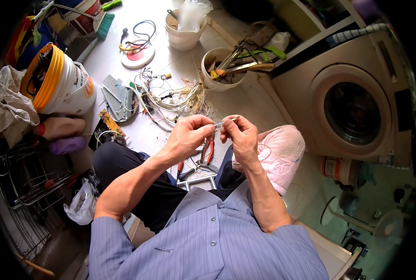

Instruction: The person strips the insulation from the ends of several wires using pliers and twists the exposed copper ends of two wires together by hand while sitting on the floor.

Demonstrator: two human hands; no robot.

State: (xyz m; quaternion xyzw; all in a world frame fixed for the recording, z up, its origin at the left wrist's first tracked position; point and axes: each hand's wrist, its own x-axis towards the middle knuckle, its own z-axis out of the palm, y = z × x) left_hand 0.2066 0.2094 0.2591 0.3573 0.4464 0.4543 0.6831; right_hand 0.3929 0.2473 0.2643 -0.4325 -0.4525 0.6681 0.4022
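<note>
left fingers (203,122) and right fingers (231,127) pinching thin wire (218,124), red-handled pliers (211,155) below, tangled cables (182,101) beyond

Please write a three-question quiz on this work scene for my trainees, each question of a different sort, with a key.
1. True or false: the washing machine stands on the left side of the picture.
2. Fill in the blank: the left hand and right hand both pinch a thin ____.
3. Which is nearer the hands: the red-handled pliers or the white bucket?

Key:
1. False; it is on the right.
2. Wire.
3. The red-handled pliers.
</note>
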